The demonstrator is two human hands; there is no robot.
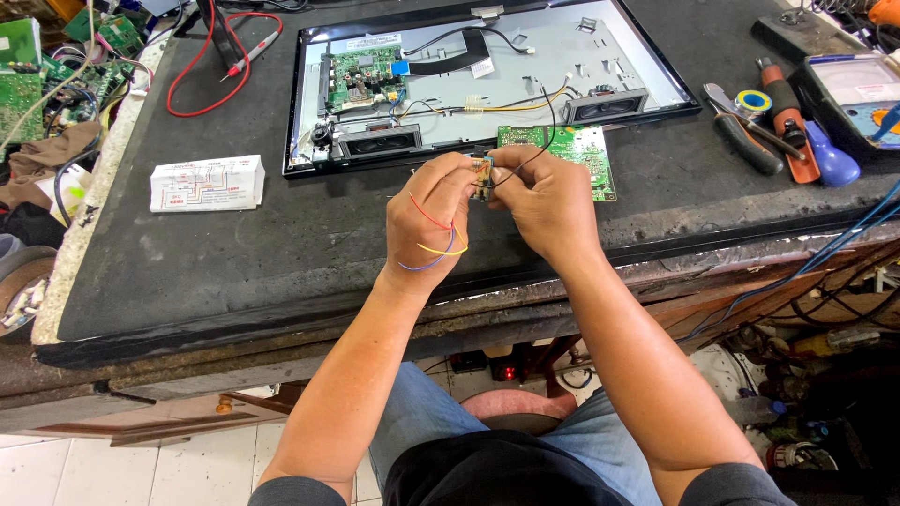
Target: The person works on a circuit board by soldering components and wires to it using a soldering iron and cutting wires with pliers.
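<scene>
Between my two hands I pinch a small brown circuit module with a blue part on it [483, 175], raised just above the dark work mat [234, 262]. My left hand [433, 217] is closed on its left edge with thumb and fingertips, and thin red, yellow and blue wires [436, 245] run from the module down over the back of that hand. My right hand [544, 201] is closed on its right edge, fingers curled tight, and a thin black wire [544, 131] climbs away from the grip toward the far side.

Just beyond my right knuckles lies a green printed circuit board [581, 150], flat on the mat. Behind the grip sits an opened flat-screen panel with a grey metal back [562, 56], a green main board and two black oblong speakers fixed inside it.

Well to the left of the grip rests a white folded paper sheet with red printing [206, 183], and farther off a red test lead [225, 70]. To the right, well apart, lie black-handled pliers [745, 136], an orange-handled screwdriver [787, 122] and a blue-handled tool [830, 159].
</scene>
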